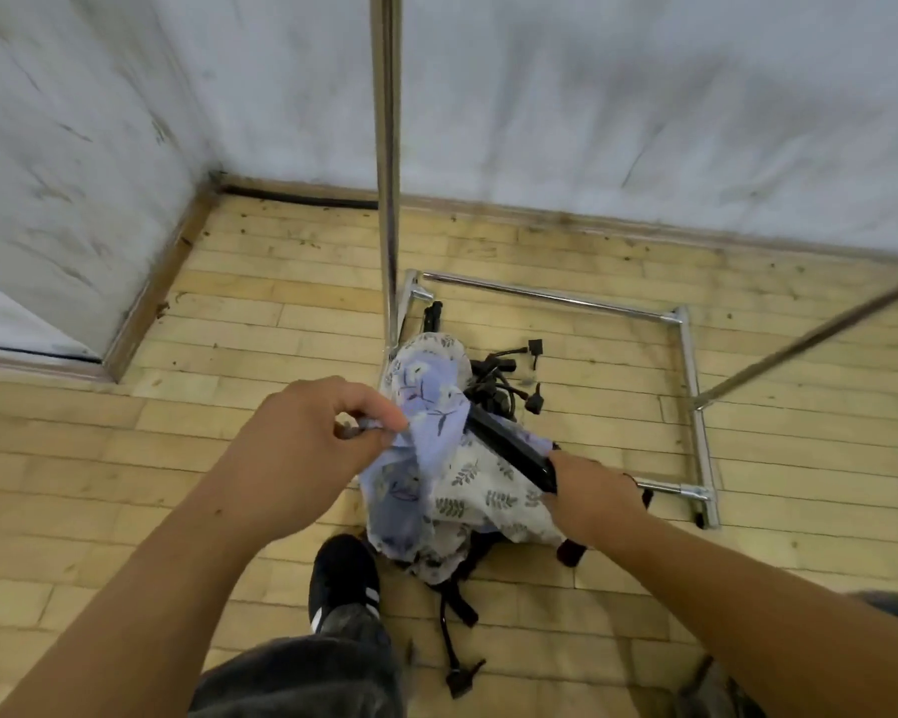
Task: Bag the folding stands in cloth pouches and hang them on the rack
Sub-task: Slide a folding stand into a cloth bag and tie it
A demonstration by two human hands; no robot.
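Note:
My left hand (315, 443) pinches the rim and drawstring of a pale purple cloth pouch (426, 432) with a leaf print, holding its mouth up. My right hand (589, 497) grips the near end of a black folding stand (509, 448), whose far end pokes into the pouch mouth. Under both hands lies a heap of more pouches, white with grey leaves (493, 502), on the floor. More black folding stands (504, 386) are piled behind the heap. The chrome rack (389, 199) rises just beyond, its upright pole at centre.
The rack's chrome base frame (688, 365) lies on the wooden floor, and a slanted rail (810, 344) crosses at right. White walls meet in a corner at the left. My black shoe (343, 577) stands just before the heap. Black straps (457, 645) trail on the floor.

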